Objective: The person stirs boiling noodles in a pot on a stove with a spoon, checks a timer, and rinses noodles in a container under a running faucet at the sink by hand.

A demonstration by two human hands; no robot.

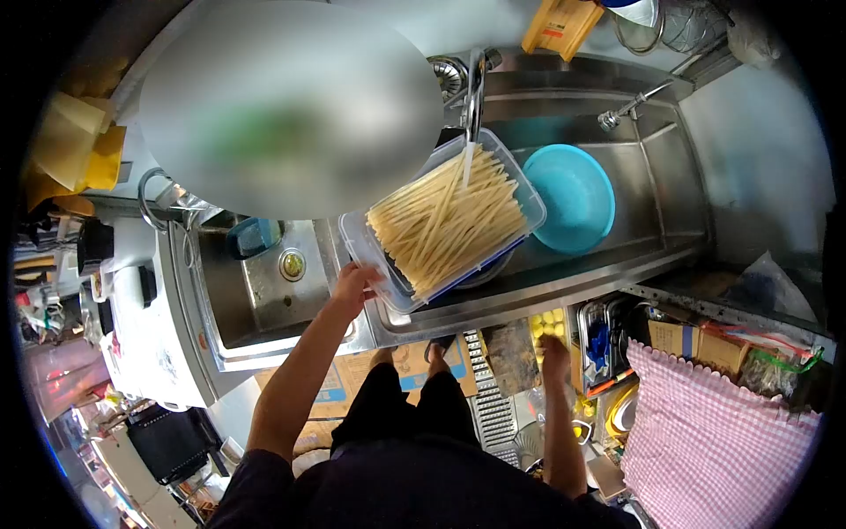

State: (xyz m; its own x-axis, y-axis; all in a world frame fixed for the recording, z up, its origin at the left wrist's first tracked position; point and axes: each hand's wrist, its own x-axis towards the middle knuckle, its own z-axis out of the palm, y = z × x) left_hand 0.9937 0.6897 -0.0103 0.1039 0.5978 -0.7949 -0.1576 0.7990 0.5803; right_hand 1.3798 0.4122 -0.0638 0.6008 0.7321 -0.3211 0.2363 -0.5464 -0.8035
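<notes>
A clear plastic container [401, 298] full of long, pale, thin sticks [445, 220] sits tilted over the sink's near edge, below the tap [477, 93]. My left hand [357, 286] is closed on its near left corner, with the thumb and fingers at the rim. A white strip, either water or a spout, comes down from the tap over the sticks. My right hand [555, 357] hangs lower right, away from the container, its fingers curled and nothing visible in them. Beside the container stands a turquoise basin [573, 198] in the large sink.
A smaller steel sink [264, 304] with a drain lies to the left. Another tap [621, 115] is on the back wall at right. Below right are a tray of yellow round items [548, 324] and a pink checked cloth [705, 428]. Flattened cardboard [335, 388] covers the floor.
</notes>
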